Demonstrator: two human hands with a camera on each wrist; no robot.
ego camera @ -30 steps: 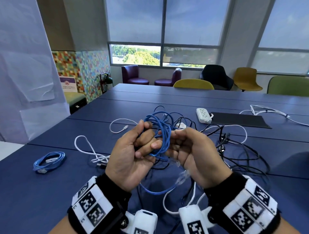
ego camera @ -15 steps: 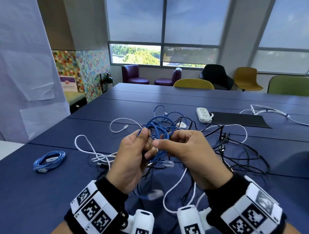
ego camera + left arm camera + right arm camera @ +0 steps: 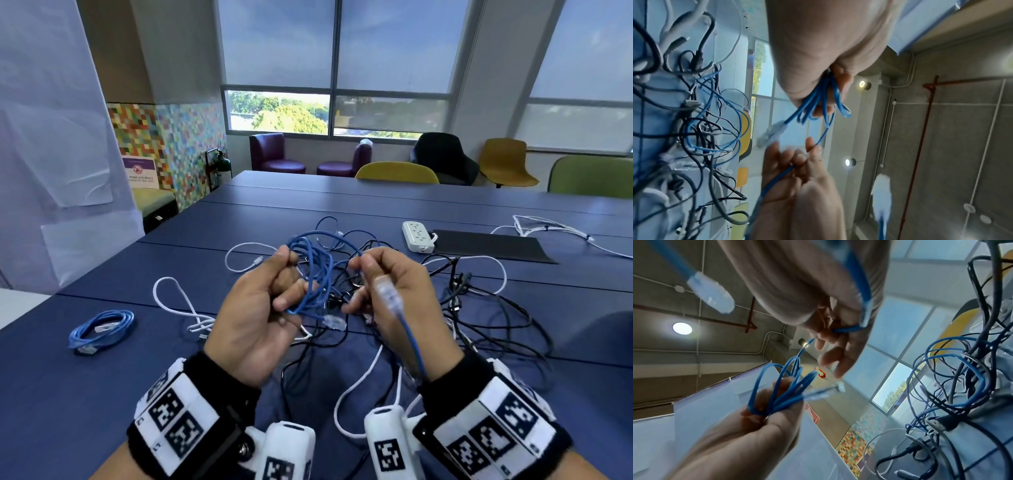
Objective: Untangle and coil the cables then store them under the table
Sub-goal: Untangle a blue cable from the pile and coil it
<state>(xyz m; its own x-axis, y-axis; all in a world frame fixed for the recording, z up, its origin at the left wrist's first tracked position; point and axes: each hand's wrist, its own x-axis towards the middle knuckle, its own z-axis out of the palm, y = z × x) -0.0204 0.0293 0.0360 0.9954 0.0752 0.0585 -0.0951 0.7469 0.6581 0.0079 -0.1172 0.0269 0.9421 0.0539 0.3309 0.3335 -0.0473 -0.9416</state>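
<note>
Head view. Coiling step in hand, judged: left hand [image 3: 255, 318] grips a bunch of loops of the thin dark-blue network cable [image 3: 313, 274], thumb and fingers curled round the strands, held above the dark-blue table top [image 3: 342, 205] at centre. Right hand [image 3: 387, 301], at 3 o'clock of the left, pinches the free run of the same cable between thumb and forefinger; the tail lies over the back of that hand, and a clear plug [image 3: 388, 291] rests on it. A second clear plug [image 3: 334, 322] hangs below the loops. Under both hands: tangle of black and white cables [image 3: 479, 318], not yet sorted. At 9 o'clock, well apart: light-blue cable already coiled [image 3: 101, 329], lying on the table. At 1 o'clock: white power strip [image 3: 418, 236] beside a black flat mat [image 3: 486, 245]. Containers: none in view; storage place under the table not shown.

Left wrist view. Left-hand fingers [image 3: 838, 91] curl round the loop bunch; one plug points toward the right hand [image 3: 797, 186], which pinches a single strand.

Right wrist view. Right-hand fingers [image 3: 832, 340] nip the strand; the remaining fingers are spread loosely. Left hand [image 3: 748, 426] clamps the loops at their base.

Next move, judged: lay the free tail round as a further loop or wrap, without loosening the left grip, else the loops may spring apart.
</note>
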